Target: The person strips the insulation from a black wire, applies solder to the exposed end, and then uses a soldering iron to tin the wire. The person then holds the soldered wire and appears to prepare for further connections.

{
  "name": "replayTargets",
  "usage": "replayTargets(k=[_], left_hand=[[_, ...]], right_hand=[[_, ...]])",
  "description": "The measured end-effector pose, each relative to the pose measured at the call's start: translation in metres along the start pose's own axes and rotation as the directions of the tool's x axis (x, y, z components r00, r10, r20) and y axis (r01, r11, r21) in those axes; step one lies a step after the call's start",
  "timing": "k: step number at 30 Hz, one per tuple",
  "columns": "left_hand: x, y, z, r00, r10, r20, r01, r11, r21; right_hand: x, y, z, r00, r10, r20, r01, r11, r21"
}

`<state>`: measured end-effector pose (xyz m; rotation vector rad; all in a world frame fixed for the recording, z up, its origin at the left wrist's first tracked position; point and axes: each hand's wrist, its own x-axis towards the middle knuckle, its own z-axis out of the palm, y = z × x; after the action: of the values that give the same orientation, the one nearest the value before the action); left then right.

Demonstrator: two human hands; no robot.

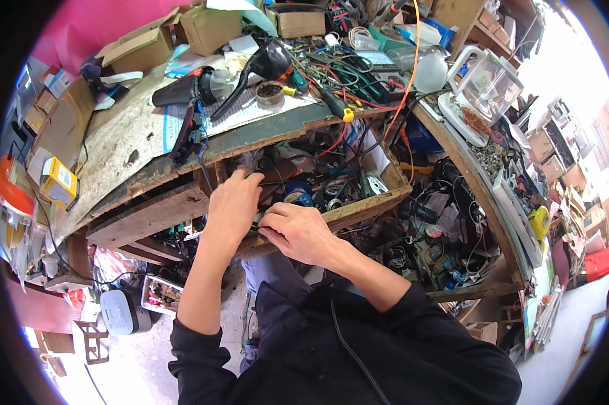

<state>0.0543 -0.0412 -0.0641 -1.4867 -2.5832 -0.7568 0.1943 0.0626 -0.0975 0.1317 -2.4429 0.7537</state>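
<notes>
An open wooden drawer [365, 207] full of wires, spools and loose parts hangs below the bench top. My left hand [233, 202] is inside its left part, fingers curled among the clutter; what they touch or hold is hidden. My right hand [294, 229] is at the drawer's front, lower and to the right of the left one, fingers bent around something small and dark that I cannot make out. A blue spool [297, 196] lies just above my right hand. A red wire and dark cables run down into the drawer from above.
The worn bench top [115, 175] holds cardboard boxes [210, 30], a black-and-orange tool [176, 91], a round tin [270, 96] and tangled wires. At right, a side bench carries a clear-walled appliance [490, 84] above heaped cables. A yellow box [58, 181] sits far left.
</notes>
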Motion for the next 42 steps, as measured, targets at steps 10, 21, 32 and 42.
replayTargets(k=[10, 21, 32, 42], left_hand=[[0.017, -0.031, -0.072, 0.775, -0.050, -0.630, 0.196, 0.967, 0.164], [0.048, -0.029, -0.064, 0.910, 0.021, -0.414, 0.220, 0.822, 0.526], [0.068, -0.069, -0.050, 0.872, 0.089, -0.480, 0.047, 0.963, 0.264], [0.054, -0.066, -0.073, 0.890, -0.023, -0.455, 0.114, 0.978, 0.173]], right_hand=[[0.002, -0.004, -0.008, 0.996, 0.052, -0.071, -0.046, 0.996, 0.082], [0.016, -0.006, -0.032, 1.000, -0.021, -0.021, 0.022, 0.999, 0.040], [0.117, 0.086, -0.134, 0.951, 0.059, -0.305, -0.121, 0.975, -0.188], [0.136, 0.140, -0.167, 0.925, 0.118, -0.362, -0.291, 0.831, -0.474]])
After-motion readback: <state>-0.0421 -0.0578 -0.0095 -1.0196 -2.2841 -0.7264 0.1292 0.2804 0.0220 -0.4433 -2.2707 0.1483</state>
